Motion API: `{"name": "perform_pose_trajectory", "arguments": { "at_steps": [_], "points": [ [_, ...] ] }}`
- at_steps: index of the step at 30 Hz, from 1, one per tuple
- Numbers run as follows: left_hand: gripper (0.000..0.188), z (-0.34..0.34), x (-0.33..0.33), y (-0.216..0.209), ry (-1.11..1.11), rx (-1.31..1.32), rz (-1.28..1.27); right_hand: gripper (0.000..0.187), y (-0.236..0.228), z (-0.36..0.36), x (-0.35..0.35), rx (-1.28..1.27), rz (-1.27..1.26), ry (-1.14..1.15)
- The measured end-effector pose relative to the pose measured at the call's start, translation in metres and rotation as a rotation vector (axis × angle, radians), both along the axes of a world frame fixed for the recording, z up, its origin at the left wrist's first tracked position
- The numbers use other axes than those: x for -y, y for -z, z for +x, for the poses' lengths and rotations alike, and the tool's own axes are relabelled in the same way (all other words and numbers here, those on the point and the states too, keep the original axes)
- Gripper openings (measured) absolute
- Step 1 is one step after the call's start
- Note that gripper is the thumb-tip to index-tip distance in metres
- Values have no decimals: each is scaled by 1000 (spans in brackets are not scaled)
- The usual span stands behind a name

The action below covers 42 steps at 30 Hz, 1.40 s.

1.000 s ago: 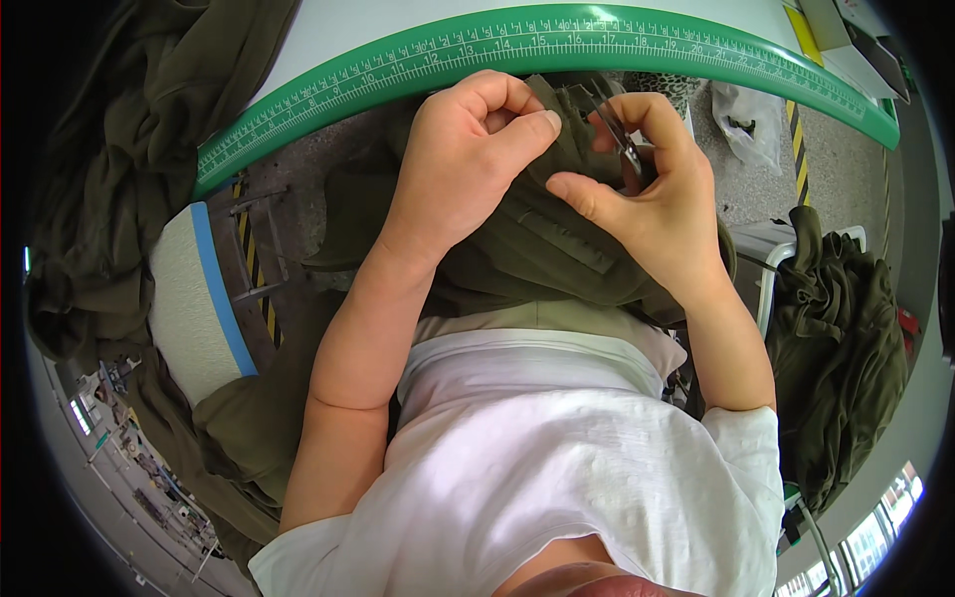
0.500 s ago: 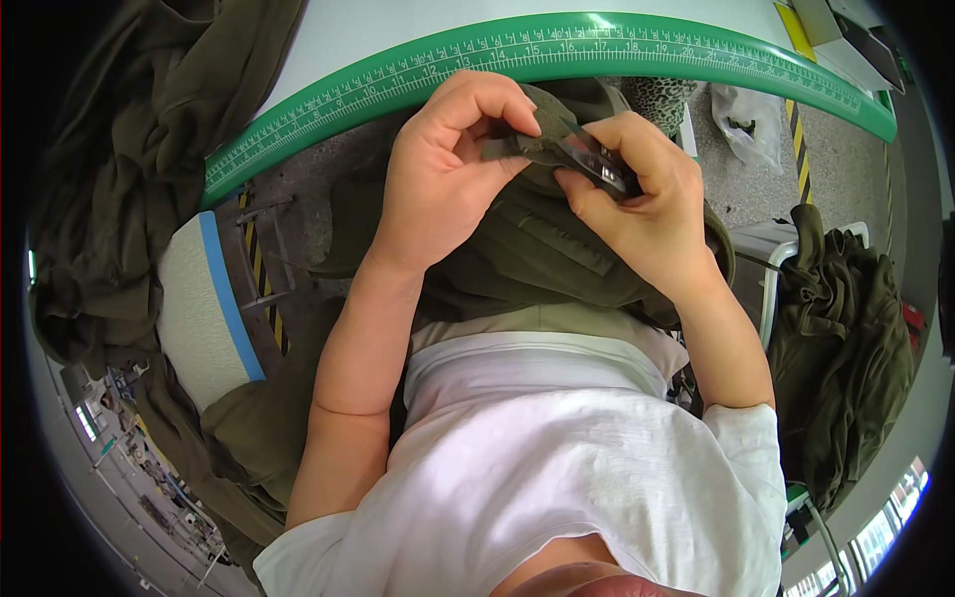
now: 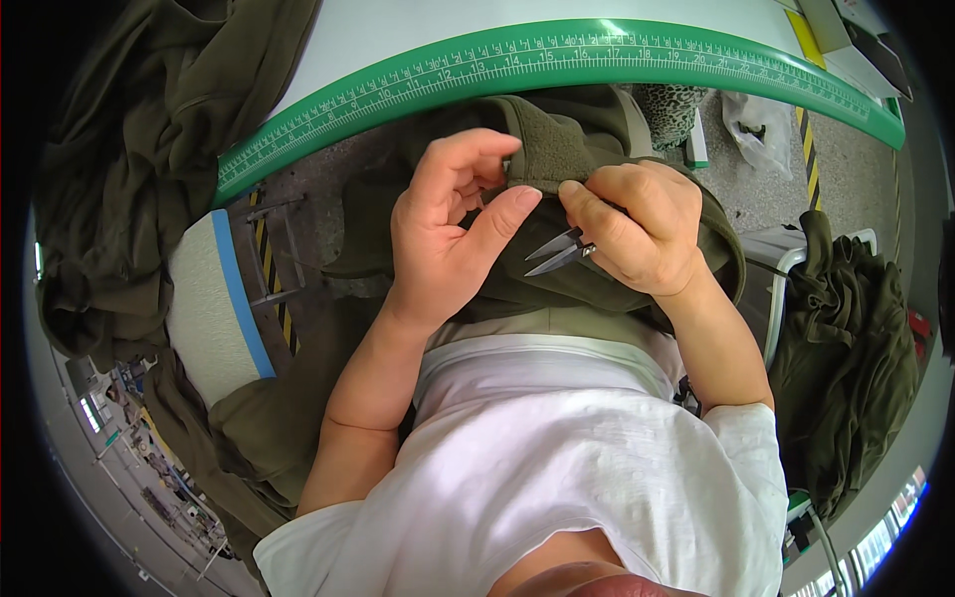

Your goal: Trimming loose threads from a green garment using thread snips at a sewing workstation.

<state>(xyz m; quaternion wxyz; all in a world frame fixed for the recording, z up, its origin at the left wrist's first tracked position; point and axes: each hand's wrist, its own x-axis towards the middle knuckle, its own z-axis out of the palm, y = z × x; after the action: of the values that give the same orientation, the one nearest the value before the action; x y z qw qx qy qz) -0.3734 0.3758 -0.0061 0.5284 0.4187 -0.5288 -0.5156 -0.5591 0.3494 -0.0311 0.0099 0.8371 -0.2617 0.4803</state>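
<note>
My right hand (image 3: 642,224) is closed around a pair of thread snips (image 3: 555,251); their dark pointed blades stick out below the fingers, slightly apart. With thumb and index finger the same hand also pinches the hem of a dark olive fleece garment (image 3: 552,149). My left hand (image 3: 448,224) is beside the garment's edge, thumb and curved fingers apart; whether its fingertips touch the cloth I cannot tell. The rest of the garment lies over my lap, below both hands.
A green edge strip with ruler marks (image 3: 477,70) borders the white table (image 3: 398,30) ahead. More olive cloth (image 3: 199,99) hangs at the left, by a white pad with a blue edge (image 3: 204,308). At the right, olive garments (image 3: 846,348) hang over a white-framed stand (image 3: 781,264).
The snips have swung from between my hands to below my right fingers, blades now pointing left. My left hand has opened and moved down slightly, and the cloth edge is more exposed.
</note>
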Motion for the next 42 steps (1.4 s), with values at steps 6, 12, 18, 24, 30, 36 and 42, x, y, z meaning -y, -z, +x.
{"name": "perform_pose_trajectory", "arguments": {
  "at_steps": [6, 12, 18, 24, 30, 36, 42],
  "points": [
    [26, 2, 2, 7, 29, 50, -7, 32, 1, 2, 2, 21, -7, 3],
    [24, -3, 2, 5, -12, 58, 50, 36, 2, 4, -4, 116, 226, -5],
    [22, 4, 9, 9, 86, 302, -110, 41, 4, 4, -7, 165, 329, 1],
    [21, -2, 9, 3, 47, -10, 150, 27, -4, 10, -10, 284, 482, -2],
    [22, -1, 9, 1, 40, -12, 185, 15, -40, 5, -33, 729, 1423, -169],
    [25, 0, 10, 4, 55, -31, 188, 24, -44, 3, -33, 592, 1662, -249],
    [25, -1, 10, 1, 55, -17, 192, 23, -45, 2, -29, 566, 1707, -248]
  ]
}}
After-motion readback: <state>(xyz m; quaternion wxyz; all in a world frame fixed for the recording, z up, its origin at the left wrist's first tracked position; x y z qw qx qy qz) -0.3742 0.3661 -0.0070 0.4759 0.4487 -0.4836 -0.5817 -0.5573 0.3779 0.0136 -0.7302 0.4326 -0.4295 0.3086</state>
